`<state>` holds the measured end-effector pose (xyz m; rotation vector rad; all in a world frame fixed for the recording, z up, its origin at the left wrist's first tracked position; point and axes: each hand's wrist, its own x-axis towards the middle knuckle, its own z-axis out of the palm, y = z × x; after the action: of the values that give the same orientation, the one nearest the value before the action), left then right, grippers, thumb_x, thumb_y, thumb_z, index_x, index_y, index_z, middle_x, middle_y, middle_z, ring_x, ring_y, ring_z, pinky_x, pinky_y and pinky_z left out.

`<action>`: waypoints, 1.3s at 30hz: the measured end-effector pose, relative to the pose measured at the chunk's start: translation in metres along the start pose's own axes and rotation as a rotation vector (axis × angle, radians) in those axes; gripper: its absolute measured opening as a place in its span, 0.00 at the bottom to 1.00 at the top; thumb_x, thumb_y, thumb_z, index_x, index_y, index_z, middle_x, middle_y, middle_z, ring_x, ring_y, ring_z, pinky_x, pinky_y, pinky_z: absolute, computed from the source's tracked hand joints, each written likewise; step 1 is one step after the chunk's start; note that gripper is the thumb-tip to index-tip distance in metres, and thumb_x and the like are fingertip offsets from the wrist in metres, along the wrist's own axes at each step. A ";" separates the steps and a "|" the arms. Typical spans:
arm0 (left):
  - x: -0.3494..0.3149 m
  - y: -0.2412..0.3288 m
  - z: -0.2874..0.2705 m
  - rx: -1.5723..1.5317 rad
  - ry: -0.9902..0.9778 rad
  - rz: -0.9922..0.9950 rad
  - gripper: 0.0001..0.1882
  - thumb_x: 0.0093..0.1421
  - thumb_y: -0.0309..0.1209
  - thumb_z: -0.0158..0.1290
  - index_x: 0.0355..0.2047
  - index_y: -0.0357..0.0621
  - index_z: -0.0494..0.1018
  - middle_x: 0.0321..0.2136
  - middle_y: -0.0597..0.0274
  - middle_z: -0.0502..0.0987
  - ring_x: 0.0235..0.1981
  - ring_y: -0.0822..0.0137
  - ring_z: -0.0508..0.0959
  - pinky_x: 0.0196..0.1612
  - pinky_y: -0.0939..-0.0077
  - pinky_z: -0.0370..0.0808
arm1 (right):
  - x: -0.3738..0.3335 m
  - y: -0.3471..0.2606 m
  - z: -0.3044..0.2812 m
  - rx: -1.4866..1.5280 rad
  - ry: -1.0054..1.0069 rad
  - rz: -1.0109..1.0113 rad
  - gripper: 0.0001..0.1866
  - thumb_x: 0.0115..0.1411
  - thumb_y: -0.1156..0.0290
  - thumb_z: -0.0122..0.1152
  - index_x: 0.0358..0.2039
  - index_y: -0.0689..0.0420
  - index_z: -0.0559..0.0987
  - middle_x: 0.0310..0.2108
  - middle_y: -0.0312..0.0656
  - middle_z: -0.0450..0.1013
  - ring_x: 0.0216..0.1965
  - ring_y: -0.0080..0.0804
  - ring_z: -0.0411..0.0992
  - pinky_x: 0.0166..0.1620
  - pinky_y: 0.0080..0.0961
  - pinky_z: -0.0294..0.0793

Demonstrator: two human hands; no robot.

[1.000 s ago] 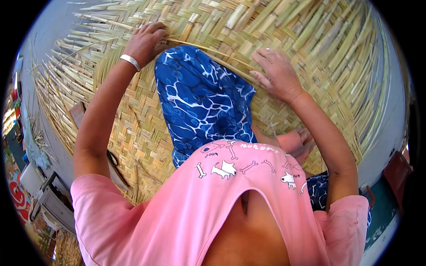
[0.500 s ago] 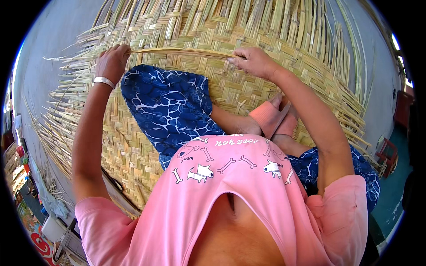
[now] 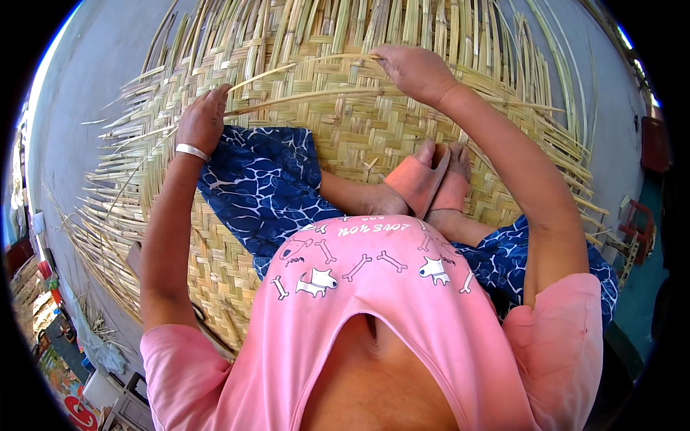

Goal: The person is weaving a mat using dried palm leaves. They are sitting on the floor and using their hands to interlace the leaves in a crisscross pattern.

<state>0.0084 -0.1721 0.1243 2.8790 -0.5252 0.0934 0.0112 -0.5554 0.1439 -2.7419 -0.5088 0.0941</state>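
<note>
A large mat woven from flat yellow-green reed strips spreads under and in front of me. My left hand, with a silver bangle at the wrist, is closed on a reed strip above the mat's left part. The strip arches across to my right hand, whose fingers pinch it farther right. Below it, a second long strip runs from beside my left hand to the right, passing under my right hand and wrist. The fingertips of the right hand are partly hidden by the hand itself.
Loose, unwoven strip ends fan out along the far edge and both sides. My feet in pink sandals rest on the mat. Grey floor surrounds it. A red metal-framed object stands at the right; mixed items lie at the lower left.
My right hand has moved up and slightly right, my left hand down and right. The strips between them have spread apart, the upper one now bowed upward.
</note>
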 end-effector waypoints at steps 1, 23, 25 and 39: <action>0.001 0.003 -0.001 -0.022 0.043 0.013 0.13 0.63 0.34 0.44 0.46 0.49 0.71 0.36 0.52 0.77 0.38 0.49 0.76 0.40 0.60 0.72 | 0.000 0.001 -0.003 0.051 0.009 0.011 0.14 0.61 0.63 0.50 0.43 0.53 0.76 0.35 0.47 0.76 0.36 0.46 0.73 0.38 0.37 0.72; -0.072 0.023 -0.077 -0.283 -0.073 -0.115 0.19 0.55 0.50 0.53 0.23 0.47 0.73 0.21 0.60 0.75 0.29 0.56 0.76 0.34 0.62 0.68 | -0.006 -0.067 -0.070 0.486 -0.600 0.120 0.13 0.59 0.64 0.55 0.25 0.60 0.74 0.20 0.31 0.67 0.22 0.15 0.62 0.27 0.19 0.65; -0.078 0.022 -0.084 -0.299 -0.048 -0.128 0.20 0.54 0.50 0.54 0.21 0.46 0.72 0.21 0.59 0.75 0.28 0.55 0.75 0.32 0.62 0.69 | -0.011 -0.065 -0.078 0.610 -0.632 0.110 0.12 0.60 0.64 0.54 0.27 0.60 0.73 0.21 0.32 0.69 0.22 0.17 0.65 0.26 0.19 0.67; -0.114 0.041 -0.086 -0.252 0.230 -0.213 0.22 0.54 0.53 0.53 0.19 0.47 0.72 0.18 0.58 0.73 0.26 0.55 0.76 0.29 0.61 0.71 | -0.016 -0.081 -0.151 -0.017 -0.362 -0.154 0.05 0.60 0.75 0.51 0.30 0.63 0.72 0.16 0.36 0.65 0.18 0.23 0.64 0.24 0.20 0.64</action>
<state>-0.1152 -0.1520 0.2047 2.6128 -0.1724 0.2965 -0.0115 -0.5393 0.3142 -2.6989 -0.8167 0.5562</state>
